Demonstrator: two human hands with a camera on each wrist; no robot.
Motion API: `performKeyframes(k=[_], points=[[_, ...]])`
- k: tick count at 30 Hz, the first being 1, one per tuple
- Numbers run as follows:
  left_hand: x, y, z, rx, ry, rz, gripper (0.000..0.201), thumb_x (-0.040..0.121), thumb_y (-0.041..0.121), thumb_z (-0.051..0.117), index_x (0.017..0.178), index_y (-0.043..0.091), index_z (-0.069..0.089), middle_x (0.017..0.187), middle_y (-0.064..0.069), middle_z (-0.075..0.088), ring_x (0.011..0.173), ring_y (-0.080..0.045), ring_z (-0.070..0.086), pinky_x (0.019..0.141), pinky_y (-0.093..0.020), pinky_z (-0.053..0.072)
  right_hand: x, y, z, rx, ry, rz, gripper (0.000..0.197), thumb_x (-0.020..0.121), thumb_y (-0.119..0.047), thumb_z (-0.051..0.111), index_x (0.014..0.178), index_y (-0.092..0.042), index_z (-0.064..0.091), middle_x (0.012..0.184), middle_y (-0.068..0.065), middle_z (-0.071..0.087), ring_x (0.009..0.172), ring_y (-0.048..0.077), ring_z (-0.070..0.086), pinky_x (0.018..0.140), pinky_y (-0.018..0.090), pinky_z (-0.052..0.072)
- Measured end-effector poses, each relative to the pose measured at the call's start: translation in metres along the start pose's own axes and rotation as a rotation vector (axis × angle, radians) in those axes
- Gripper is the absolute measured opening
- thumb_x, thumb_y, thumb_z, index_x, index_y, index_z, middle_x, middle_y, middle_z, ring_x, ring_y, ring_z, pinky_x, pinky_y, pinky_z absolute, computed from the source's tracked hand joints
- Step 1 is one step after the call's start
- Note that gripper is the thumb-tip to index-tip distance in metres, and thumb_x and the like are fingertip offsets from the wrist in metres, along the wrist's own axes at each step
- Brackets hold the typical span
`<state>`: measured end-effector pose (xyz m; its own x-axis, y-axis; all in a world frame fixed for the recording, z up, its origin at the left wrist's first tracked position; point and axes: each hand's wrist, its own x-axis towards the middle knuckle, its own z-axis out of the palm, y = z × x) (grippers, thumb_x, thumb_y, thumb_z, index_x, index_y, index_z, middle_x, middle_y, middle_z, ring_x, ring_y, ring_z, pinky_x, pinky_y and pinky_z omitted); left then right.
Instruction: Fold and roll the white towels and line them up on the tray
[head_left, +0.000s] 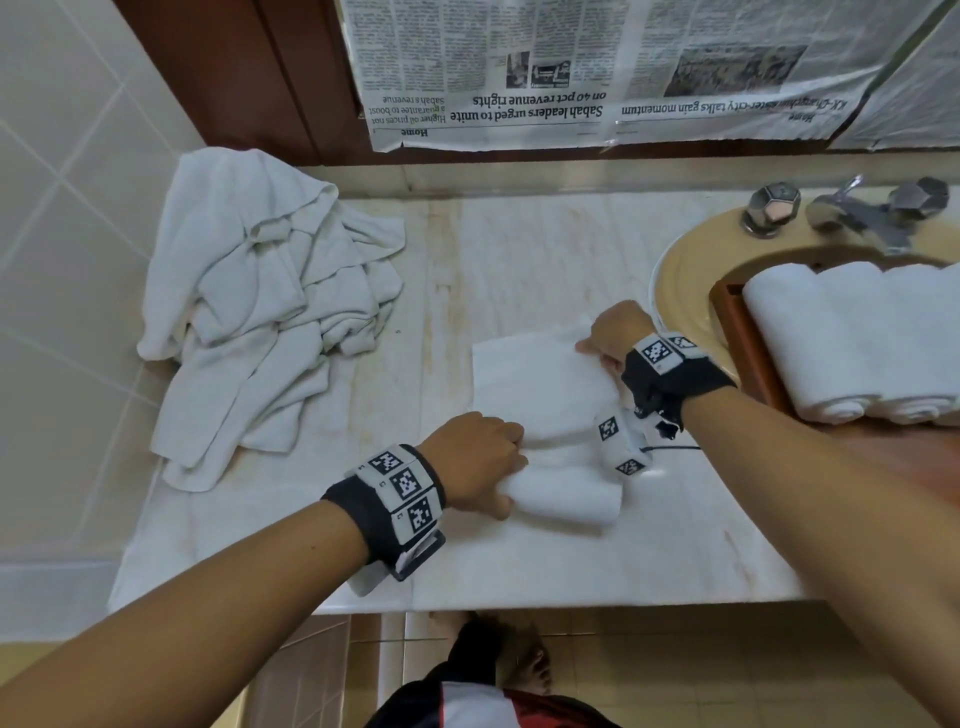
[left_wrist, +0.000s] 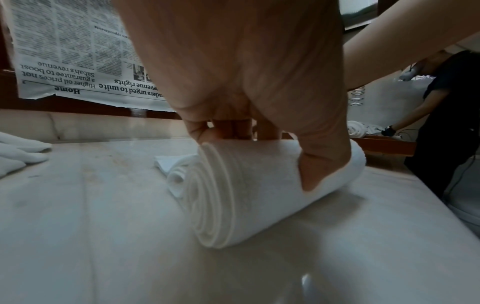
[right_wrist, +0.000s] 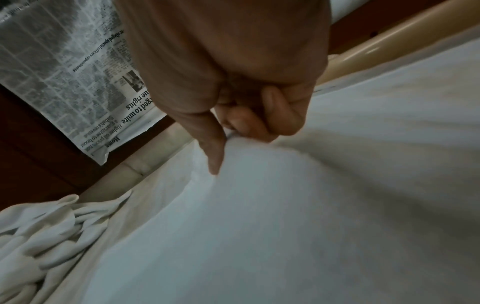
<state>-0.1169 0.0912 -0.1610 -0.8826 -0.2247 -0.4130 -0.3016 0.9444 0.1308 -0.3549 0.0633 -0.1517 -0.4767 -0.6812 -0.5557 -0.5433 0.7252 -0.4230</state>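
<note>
Marble counter (head_left: 519, 249), left hand (left_wrist: 246, 86) gripping towel (left_wrist: 259, 185); spiral end visible wrist-side only

Left hand (head_left: 480, 457) curled gripping; right hand (head_left: 615, 332) pinching.

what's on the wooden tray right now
Rolled white towels lie side by side on the tray. Its right part runs out of frame, so the count is unclear.

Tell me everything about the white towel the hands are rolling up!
The towel is white, soft-looking cloth, folded into a long strip on the pale marble counter. Its near end is already wound into a tight roll, with spiral layers showing at the end. The left hand grips that roll, thumb in front. The right hand pinches the far, still-flat end, lifting it slightly.
</note>
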Motion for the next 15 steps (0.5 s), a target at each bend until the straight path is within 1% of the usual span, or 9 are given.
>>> performKeyframes(k=[2,3,5,7,8,10,11,13,15], points=[[0.001,-0.001,-0.001,0.007,-0.004,0.01,0.039,0.08,0.048,0.058,0.105,0.018,0.067,0.104,0.0,0.054,0.092,-0.022,0.054,0.083,-0.038,0.044,0.008,-0.008,-0.014,-0.137,0.051,-0.06,0.007,0.096,-0.023,0.05,0.093,-0.019,0.055,0.075,0.002,0.049,0.073,0.021,0.054,0.05,0.02,0.035],[0.002,-0.001,-0.001,0.007,-0.006,0.014,0.039,0.081,0.048,0.058,0.105,0.019,0.067,0.104,0.0,0.054,0.093,-0.022,0.053,0.084,-0.037,0.042,0.013,-0.011,-0.018,-0.121,0.114,-0.072,0.014,0.097,-0.027,0.049,0.102,-0.016,0.058,0.085,0.006,0.057,0.084,0.024,0.059,0.057,0.022,0.04],[0.003,-0.003,-0.001,-0.015,-0.007,0.021,0.039,0.081,0.048,0.058,0.107,0.02,0.066,0.105,0.0,0.054,0.095,-0.021,0.052,0.085,-0.035,0.04,0.016,-0.015,-0.027,0.192,0.197,-0.051,0.032,0.095,-0.024,0.056,0.12,-0.005,0.059,0.114,0.016,0.064,0.1,0.027,0.063,0.077,0.031,0.054],[0.004,-0.006,-0.001,-0.082,-0.007,0.027,0.037,0.082,0.046,0.06,0.108,0.021,0.066,0.105,0.0,0.054,0.096,-0.021,0.05,0.083,-0.034,0.039,0.017,-0.012,-0.03,0.323,0.298,-0.043,0.041,0.088,-0.02,0.064,0.124,-0.002,0.057,0.125,0.017,0.061,0.105,0.03,0.062,0.093,0.037,0.052],[0.004,-0.008,-0.003,-0.128,-0.014,0.027,0.036,0.082,0.045,0.061,0.109,0.021,0.066,0.104,0.0,0.053,0.096,-0.021,0.05,0.081,-0.033,0.039,0.008,-0.013,-0.031,0.3,0.302,-0.044,0.043,0.087,-0.022,0.066,0.125,-0.004,0.056,0.128,0.014,0.06,0.112,0.03,0.059,0.096,0.033,0.047],[0.005,-0.013,-0.005,-0.233,-0.048,0.025,0.035,0.084,0.044,0.063,0.112,0.023,0.065,0.101,-0.001,0.052,0.095,-0.022,0.052,0.078,-0.032,0.04,-0.012,-0.009,-0.024,0.229,0.316,-0.122,0.039,0.089,-0.024,0.065,0.123,-0.008,0.058,0.128,0.008,0.058,0.117,0.027,0.054,0.09,0.024,0.039],[0.006,-0.016,-0.006,-0.282,-0.069,0.029,0.036,0.085,0.045,0.063,0.115,0.023,0.064,0.1,-0.002,0.052,0.094,-0.023,0.053,0.077,-0.032,0.041,-0.028,-0.007,-0.017,0.193,0.292,-0.175,0.033,0.089,-0.024,0.065,0.117,-0.008,0.061,0.124,0.008,0.061,0.115,0.026,0.056,0.088,0.025,0.039],[0.009,-0.022,-0.01,-0.364,-0.096,0.024,0.038,0.089,0.046,0.061,0.12,0.024,0.062,0.1,-0.002,0.056,0.097,-0.023,0.055,0.077,-0.032,0.042,-0.061,0.003,0.0,0.145,0.206,-0.255,0.021,0.087,-0.024,0.068,0.1,-0.008,0.068,0.107,0.008,0.067,0.103,0.025,0.061,0.083,0.026,0.042],[0.013,-0.029,-0.014,-0.48,-0.107,-0.033,0.038,0.091,0.044,0.06,0.126,0.028,0.061,0.11,0.001,0.063,0.104,-0.018,0.055,0.085,-0.031,0.042,-0.09,0.018,0.021,0.117,0.063,-0.274,0.018,0.082,-0.028,0.074,0.087,-0.012,0.068,0.091,0.002,0.067,0.092,0.021,0.063,0.077,0.026,0.046]])
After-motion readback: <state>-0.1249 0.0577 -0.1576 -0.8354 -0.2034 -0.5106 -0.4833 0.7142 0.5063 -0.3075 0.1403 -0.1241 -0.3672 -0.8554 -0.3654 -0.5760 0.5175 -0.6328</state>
